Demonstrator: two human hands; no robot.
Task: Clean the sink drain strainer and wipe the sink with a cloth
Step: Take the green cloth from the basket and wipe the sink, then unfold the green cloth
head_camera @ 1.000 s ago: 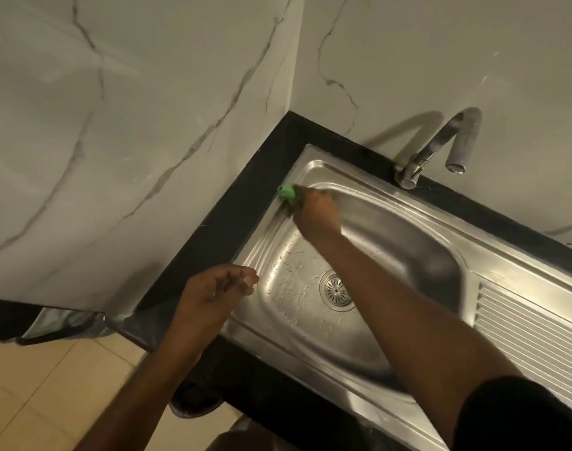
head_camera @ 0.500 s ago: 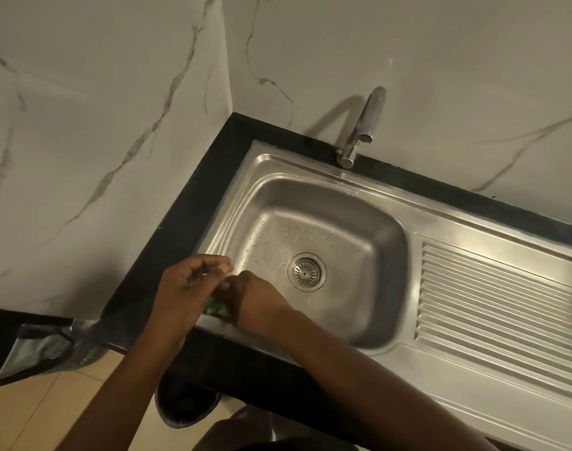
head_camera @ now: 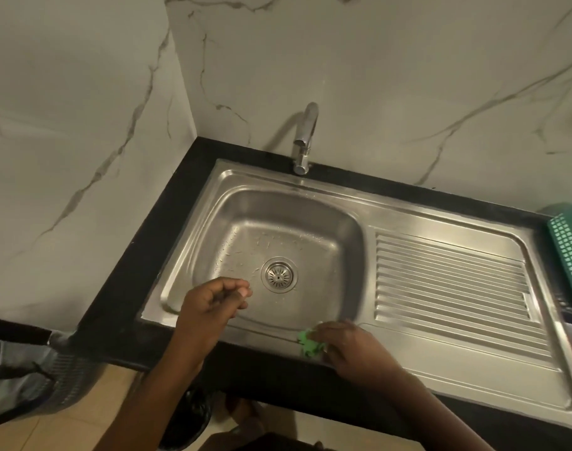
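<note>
A stainless steel sink (head_camera: 232, 177) sits in a black counter, its basin flecked with water drops. The round drain strainer (head_camera: 279, 276) lies in the basin floor. My right hand (head_camera: 353, 348) presses a small green cloth (head_camera: 307, 343) onto the sink's front rim, near the basin's front right corner. My left hand (head_camera: 213, 304) hovers over the basin's front left part, left of the strainer, fingers curled with the thumb against the fingertips; nothing shows in it.
A chrome tap (head_camera: 304, 138) stands at the back rim. The ribbed drainboard (head_camera: 450, 288) lies to the right, with a teal plastic basket (head_camera: 571, 252) at the far right. Marble walls close the left and back. A dark bin (head_camera: 193, 415) stands on the floor below.
My right hand slid the green cloth from the sink's back left corner, along the left side, to the front rim and rightward. My left hand left the rim and hangs over the basin.
</note>
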